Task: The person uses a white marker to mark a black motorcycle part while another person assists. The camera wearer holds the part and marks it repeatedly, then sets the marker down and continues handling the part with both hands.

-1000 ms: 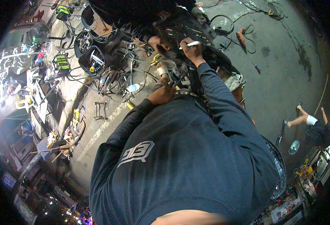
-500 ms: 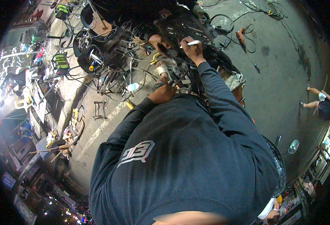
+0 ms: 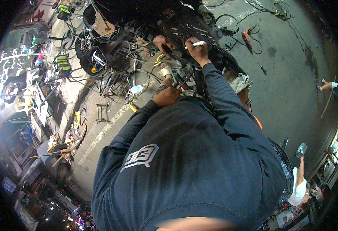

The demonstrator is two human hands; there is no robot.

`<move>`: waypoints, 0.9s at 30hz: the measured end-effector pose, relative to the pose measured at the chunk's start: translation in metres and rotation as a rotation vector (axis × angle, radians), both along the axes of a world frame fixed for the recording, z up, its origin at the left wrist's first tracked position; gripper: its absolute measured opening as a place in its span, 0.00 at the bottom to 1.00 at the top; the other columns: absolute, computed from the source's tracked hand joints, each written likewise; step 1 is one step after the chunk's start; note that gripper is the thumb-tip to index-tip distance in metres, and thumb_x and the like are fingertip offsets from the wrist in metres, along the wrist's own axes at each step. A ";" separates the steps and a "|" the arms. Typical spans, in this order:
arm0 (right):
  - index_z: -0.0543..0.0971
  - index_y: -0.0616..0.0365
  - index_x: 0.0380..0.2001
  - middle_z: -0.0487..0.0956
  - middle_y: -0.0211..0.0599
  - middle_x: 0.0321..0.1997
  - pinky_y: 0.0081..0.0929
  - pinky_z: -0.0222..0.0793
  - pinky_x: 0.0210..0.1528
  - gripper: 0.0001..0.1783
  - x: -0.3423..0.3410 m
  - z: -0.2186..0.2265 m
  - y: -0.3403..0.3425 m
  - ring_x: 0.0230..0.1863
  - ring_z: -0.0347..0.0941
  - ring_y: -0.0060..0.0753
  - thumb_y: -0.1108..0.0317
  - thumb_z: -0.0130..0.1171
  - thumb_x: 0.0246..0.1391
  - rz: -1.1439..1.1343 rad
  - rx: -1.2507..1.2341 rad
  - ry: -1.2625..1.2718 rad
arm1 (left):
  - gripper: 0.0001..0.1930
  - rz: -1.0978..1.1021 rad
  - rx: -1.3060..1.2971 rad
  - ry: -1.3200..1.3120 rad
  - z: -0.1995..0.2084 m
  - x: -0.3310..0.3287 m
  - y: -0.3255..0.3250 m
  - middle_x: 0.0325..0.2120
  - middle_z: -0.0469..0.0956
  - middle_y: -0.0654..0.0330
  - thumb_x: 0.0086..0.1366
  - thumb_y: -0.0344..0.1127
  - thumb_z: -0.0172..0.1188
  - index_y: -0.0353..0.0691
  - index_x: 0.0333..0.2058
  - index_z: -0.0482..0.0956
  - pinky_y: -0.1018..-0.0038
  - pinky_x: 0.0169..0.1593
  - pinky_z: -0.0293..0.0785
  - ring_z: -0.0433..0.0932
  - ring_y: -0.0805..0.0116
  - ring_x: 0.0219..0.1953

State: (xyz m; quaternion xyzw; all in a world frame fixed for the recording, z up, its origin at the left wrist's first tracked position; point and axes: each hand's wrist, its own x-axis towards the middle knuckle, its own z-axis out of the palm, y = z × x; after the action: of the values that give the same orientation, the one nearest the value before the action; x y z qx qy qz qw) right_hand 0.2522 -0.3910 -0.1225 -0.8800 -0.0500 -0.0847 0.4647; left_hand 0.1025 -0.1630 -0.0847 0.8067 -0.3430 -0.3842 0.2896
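Observation:
My right hand (image 3: 197, 52) reaches forward over a dark, slotted machine part (image 3: 190, 29). Its fingers are closed around a short white pen-like stick (image 3: 199, 44); the exact kind is unclear. My left hand (image 3: 168, 96) stays low by my lap, its fingers curled. A dark thin rod (image 3: 185, 81) shows beside it, but whether the hand grips it I cannot make out. Just left of my right hand, another person's hand (image 3: 162, 42) touches the dark part. A foot with a white wrap (image 3: 166, 71) stands between that hand and my left hand.
Black tubs of metal parts (image 3: 93, 61) stand at the left, with green-and-black power units (image 3: 62, 63) beside them. A metal frame (image 3: 101, 113) and a pale bottle (image 3: 136, 89) lie nearer. Cables and an orange-handled tool (image 3: 247, 39) lie on the right-hand floor.
Both my hands stay nearly where they were. At the far right, a passer-by has moved up and outward. Another person in white has come further into view at the lower right.

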 end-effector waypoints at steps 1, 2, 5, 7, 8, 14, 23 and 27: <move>0.82 0.58 0.31 0.84 0.40 0.33 0.34 0.75 0.34 0.14 0.000 0.000 -0.001 0.34 0.82 0.44 0.58 0.58 0.57 0.000 0.015 -0.021 | 0.26 -0.072 0.055 -0.086 -0.003 0.000 -0.001 0.60 0.65 0.31 0.69 0.24 0.42 0.14 0.62 0.54 0.60 0.65 0.62 0.68 0.42 0.61; 0.81 0.57 0.31 0.83 0.40 0.33 0.34 0.75 0.35 0.14 0.000 -0.001 -0.001 0.34 0.82 0.44 0.58 0.58 0.57 0.004 0.019 -0.018 | 0.23 -0.103 0.050 -0.193 -0.006 -0.002 -0.001 0.55 0.67 0.33 0.68 0.25 0.43 0.17 0.59 0.57 0.59 0.60 0.64 0.70 0.42 0.56; 0.81 0.57 0.33 0.83 0.41 0.33 0.34 0.75 0.35 0.14 0.000 -0.003 0.000 0.35 0.82 0.45 0.57 0.58 0.58 0.014 0.006 0.009 | 0.11 0.189 -0.277 -0.229 -0.015 -0.010 -0.003 0.30 0.76 0.42 0.66 0.29 0.47 0.27 0.43 0.70 0.54 0.37 0.73 0.78 0.42 0.33; 0.81 0.57 0.33 0.83 0.41 0.33 0.34 0.74 0.34 0.14 0.000 -0.003 0.000 0.34 0.82 0.45 0.57 0.58 0.58 0.021 -0.003 0.011 | 0.10 0.262 -0.395 -0.268 -0.017 -0.012 -0.002 0.24 0.78 0.44 0.66 0.30 0.49 0.30 0.39 0.74 0.53 0.30 0.75 0.80 0.43 0.26; 0.81 0.57 0.33 0.83 0.41 0.33 0.34 0.74 0.34 0.14 0.000 -0.003 0.000 0.34 0.82 0.44 0.57 0.58 0.58 0.023 -0.002 0.004 | 0.11 0.214 -0.315 -0.226 -0.018 -0.012 -0.001 0.30 0.75 0.42 0.67 0.30 0.47 0.29 0.43 0.69 0.55 0.36 0.72 0.78 0.43 0.33; 0.79 0.57 0.30 0.82 0.38 0.31 0.32 0.74 0.34 0.11 0.008 0.001 -0.005 0.33 0.81 0.44 0.60 0.58 0.58 0.039 -0.066 -0.076 | 0.33 0.079 -0.020 0.055 -0.009 -0.003 0.000 0.59 0.64 0.29 0.70 0.28 0.45 0.21 0.67 0.42 0.62 0.65 0.62 0.68 0.42 0.62; 0.79 0.57 0.29 0.82 0.36 0.32 0.34 0.74 0.32 0.08 0.007 -0.011 -0.001 0.30 0.80 0.41 0.65 0.59 0.57 0.047 -0.151 -0.172 | 0.25 0.228 -0.090 0.183 0.007 -0.004 -0.003 0.54 0.70 0.30 0.69 0.29 0.52 0.19 0.59 0.59 0.57 0.61 0.67 0.74 0.41 0.54; 0.79 0.57 0.29 0.82 0.36 0.31 0.35 0.74 0.31 0.07 0.006 -0.013 -0.001 0.30 0.80 0.43 0.66 0.59 0.57 0.072 -0.200 -0.268 | 0.16 -0.060 0.074 -0.065 0.003 -0.002 -0.003 0.43 0.77 0.31 0.66 0.31 0.51 0.19 0.44 0.74 0.55 0.57 0.70 0.78 0.42 0.48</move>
State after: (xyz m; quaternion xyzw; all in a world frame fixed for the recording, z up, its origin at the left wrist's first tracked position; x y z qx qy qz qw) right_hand 0.2578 -0.3916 -0.1356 -0.9002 -0.1514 -0.1791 0.3669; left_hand 0.1003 -0.1661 -0.0812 0.8183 -0.3618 -0.3788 0.2366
